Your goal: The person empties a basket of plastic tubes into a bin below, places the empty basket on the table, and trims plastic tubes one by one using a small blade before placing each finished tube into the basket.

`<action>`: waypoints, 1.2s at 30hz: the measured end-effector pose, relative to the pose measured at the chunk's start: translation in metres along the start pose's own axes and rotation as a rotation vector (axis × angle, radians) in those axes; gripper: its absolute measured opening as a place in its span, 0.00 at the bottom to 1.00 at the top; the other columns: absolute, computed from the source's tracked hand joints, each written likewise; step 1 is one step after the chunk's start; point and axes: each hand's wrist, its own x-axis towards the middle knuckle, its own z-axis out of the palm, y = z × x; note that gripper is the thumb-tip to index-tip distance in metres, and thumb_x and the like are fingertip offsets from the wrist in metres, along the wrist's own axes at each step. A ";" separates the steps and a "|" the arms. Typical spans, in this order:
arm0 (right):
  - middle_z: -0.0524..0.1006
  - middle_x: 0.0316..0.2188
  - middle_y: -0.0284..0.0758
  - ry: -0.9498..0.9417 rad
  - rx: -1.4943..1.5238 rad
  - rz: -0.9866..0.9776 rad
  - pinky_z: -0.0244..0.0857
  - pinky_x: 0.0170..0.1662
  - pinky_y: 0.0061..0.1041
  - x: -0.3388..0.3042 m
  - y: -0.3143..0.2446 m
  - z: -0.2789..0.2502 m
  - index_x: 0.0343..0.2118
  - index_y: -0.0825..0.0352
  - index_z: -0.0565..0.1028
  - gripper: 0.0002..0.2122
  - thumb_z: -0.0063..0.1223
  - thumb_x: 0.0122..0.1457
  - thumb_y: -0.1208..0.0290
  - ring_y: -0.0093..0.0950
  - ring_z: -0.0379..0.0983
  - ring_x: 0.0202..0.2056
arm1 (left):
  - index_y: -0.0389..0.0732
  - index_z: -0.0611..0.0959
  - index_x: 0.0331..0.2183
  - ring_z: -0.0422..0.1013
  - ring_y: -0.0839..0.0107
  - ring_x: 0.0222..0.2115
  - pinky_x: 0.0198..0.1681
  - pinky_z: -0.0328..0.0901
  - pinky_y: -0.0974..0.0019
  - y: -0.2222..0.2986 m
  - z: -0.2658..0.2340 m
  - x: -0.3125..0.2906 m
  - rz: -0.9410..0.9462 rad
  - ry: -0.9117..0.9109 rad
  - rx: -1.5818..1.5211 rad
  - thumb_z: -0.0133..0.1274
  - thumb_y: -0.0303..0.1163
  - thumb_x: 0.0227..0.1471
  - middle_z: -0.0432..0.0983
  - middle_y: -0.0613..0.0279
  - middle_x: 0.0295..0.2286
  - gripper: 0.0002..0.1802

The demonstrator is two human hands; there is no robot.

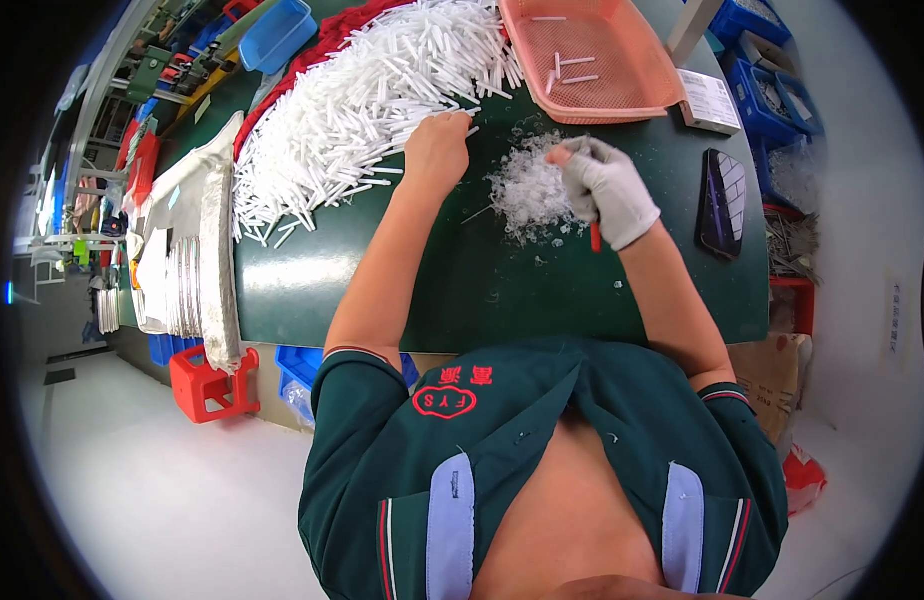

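A large heap of short white plastic tubes covers the far left of the green table. At the heap's right edge is my bare left hand, its fingers closed at a white tube whose end shows beside the fingertips. My right hand wears a pale glove with a bare fingertip showing. It is closed around a tool with a red handle; the handle's end sticks out below the fist, and the working end is hidden. Beneath and left of the glove lies a pile of clear plastic scraps.
A pink mesh basket with several white tubes stands at the far right. Next to it are a white box and a phone. Blue bins stand beyond the table's right edge, and a red stool sits at lower left.
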 end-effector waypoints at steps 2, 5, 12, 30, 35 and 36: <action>0.62 0.14 0.23 -0.004 -0.067 0.057 0.45 0.15 0.17 -0.006 0.009 0.002 0.34 0.66 0.71 0.11 0.59 0.54 0.66 0.14 0.53 0.12 | 0.40 0.79 0.34 0.72 0.54 0.35 0.37 0.67 0.54 0.001 -0.001 0.001 0.025 -0.051 0.061 0.49 0.25 0.45 0.76 0.54 0.32 0.10; 0.65 0.17 0.27 -0.009 -0.401 -0.106 0.54 0.20 0.20 -0.005 0.035 -0.002 0.34 0.68 0.71 0.11 0.57 0.56 0.66 0.19 0.60 0.16 | 0.39 0.79 0.34 0.71 0.52 0.36 0.36 0.66 0.52 0.007 -0.014 -0.005 0.107 -0.160 0.113 0.48 0.26 0.46 0.76 0.51 0.32 0.10; 0.72 0.25 0.44 0.013 -1.044 -0.370 0.64 0.34 0.31 -0.022 0.031 0.007 0.36 0.68 0.71 0.14 0.53 0.58 0.60 0.39 0.68 0.26 | 0.36 0.80 0.40 0.71 0.78 0.28 0.29 0.65 0.72 0.022 -0.044 -0.039 -0.341 -0.269 -0.965 0.58 0.24 0.44 0.75 0.65 0.27 0.16; 0.73 0.20 0.42 -0.030 -0.938 -0.496 0.65 0.28 0.33 -0.023 0.036 0.011 0.29 0.68 0.71 0.16 0.57 0.55 0.58 0.43 0.71 0.24 | 0.41 0.75 0.28 0.76 0.67 0.28 0.30 0.71 0.68 0.057 -0.042 -0.075 -0.637 -0.156 -1.920 0.55 0.20 0.47 0.77 0.58 0.28 0.06; 0.73 0.20 0.41 0.028 -0.848 -0.532 0.66 0.29 0.30 -0.021 0.042 0.011 0.30 0.69 0.72 0.16 0.58 0.55 0.58 0.40 0.71 0.24 | 0.42 0.76 0.27 0.76 0.68 0.28 0.28 0.69 0.68 0.073 -0.033 -0.088 -0.753 -0.127 -2.075 0.54 0.21 0.48 0.77 0.61 0.23 0.05; 0.73 0.20 0.41 0.032 -0.851 -0.531 0.66 0.29 0.30 -0.020 0.043 0.010 0.30 0.69 0.72 0.16 0.58 0.55 0.58 0.40 0.71 0.24 | 0.42 0.76 0.27 0.76 0.68 0.28 0.29 0.69 0.68 0.076 -0.032 -0.089 -0.772 -0.127 -2.085 0.54 0.21 0.48 0.77 0.60 0.24 0.05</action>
